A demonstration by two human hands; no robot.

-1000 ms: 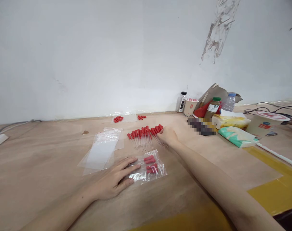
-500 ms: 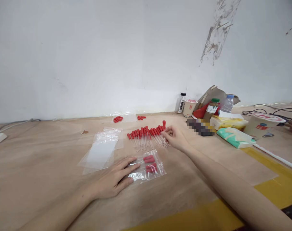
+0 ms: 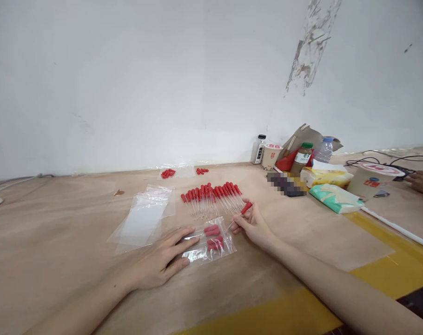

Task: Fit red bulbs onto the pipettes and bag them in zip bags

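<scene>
Between the fingers of my right hand [image 3: 255, 226] is a dropper [image 3: 246, 208] with a red rubber bulb, its thin clear tube slanting down to the left. The tube's tip is close to the right edge of a clear zip bag [image 3: 228, 244] that holds several red bulbs [image 3: 212, 230]. My left hand [image 3: 166, 256] lies flat with spread fingers on the left part of this bag. Behind the bag, a row of similar droppers [image 3: 206, 197] lies side by side, bulbs toward the wall. More flat clear bags [image 3: 143, 218] are stacked left of the row.
Near the wall lie loose red bulbs [image 3: 202, 171] and a bag with red bulbs [image 3: 168, 173]. To the right stand bottles [image 3: 303, 159], a paper cup [image 3: 271, 157], a larger cup [image 3: 370, 181] and tissue packs [image 3: 335, 198]. Another person's hand [image 3: 420, 182] is at the far right.
My right hand has moved from the row toward me with a dropper, tilting it beside the bag. My left hand keeps its place on the bag. The view has shifted slightly.
</scene>
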